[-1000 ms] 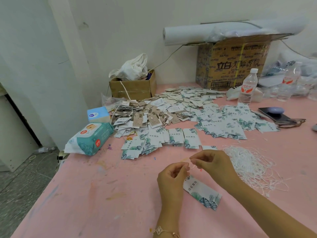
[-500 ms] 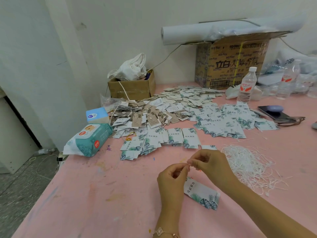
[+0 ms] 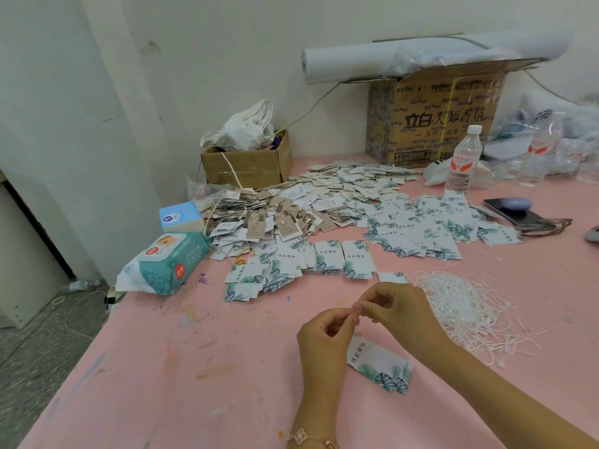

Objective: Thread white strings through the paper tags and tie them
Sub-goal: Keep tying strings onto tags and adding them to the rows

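Two hands, lower centre: left hand (image 3: 324,332), right hand (image 3: 400,307) both pinch barely-visible string (image 3: 356,313); tag (image 3: 381,366) just below them.

One white tag (image 3: 381,367) printed with green leaves sits near and centre. It is tilted, with its leafy end toward the near right. Its string (image 3: 356,314) at the upper end is barely visible. A tangled heap of loose white strings (image 3: 466,306) lies just right of it. Farther off, matching leaf tags (image 3: 421,231) spread in overlapping piles, with already strung brown tags (image 3: 275,222) at far left.
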`<state>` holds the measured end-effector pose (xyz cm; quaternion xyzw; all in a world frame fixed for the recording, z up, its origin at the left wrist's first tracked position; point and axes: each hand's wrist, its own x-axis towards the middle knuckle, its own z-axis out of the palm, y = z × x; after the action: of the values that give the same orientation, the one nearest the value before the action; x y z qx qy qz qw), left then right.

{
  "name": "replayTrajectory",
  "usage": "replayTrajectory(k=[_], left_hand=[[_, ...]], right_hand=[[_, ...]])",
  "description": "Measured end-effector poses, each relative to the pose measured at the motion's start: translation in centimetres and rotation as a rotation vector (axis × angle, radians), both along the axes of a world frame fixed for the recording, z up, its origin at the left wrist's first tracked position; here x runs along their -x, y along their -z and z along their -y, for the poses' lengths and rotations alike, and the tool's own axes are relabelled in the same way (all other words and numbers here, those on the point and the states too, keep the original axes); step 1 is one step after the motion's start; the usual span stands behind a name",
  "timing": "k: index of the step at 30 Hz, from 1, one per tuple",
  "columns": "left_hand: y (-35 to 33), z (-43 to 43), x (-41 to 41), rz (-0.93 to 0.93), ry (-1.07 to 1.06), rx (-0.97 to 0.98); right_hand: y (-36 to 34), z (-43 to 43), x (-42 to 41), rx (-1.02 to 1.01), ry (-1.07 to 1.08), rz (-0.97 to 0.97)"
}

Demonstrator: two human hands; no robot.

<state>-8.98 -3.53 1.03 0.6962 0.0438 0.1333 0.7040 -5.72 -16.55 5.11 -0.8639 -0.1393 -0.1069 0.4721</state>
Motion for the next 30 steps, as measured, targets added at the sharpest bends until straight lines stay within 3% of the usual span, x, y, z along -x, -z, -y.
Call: replayTrajectory(k=[11, 16, 30], left_hand=[[0.09, 0.05, 0.00, -0.003, 0.007, -0.019], [0.33, 0.11, -0.10, 0.000, 0.008, -0.056], [0.40, -0.01, -0.45, -0.036, 0.023, 0.045]], right_hand=[[0.43, 0.13, -0.14, -0.077, 0.014, -0.043], [0.34, 0.02, 0.00, 0.015, -0.006, -0.006], [-0.47, 0.66, 0.18, 0.003, -0.062, 0.025]])
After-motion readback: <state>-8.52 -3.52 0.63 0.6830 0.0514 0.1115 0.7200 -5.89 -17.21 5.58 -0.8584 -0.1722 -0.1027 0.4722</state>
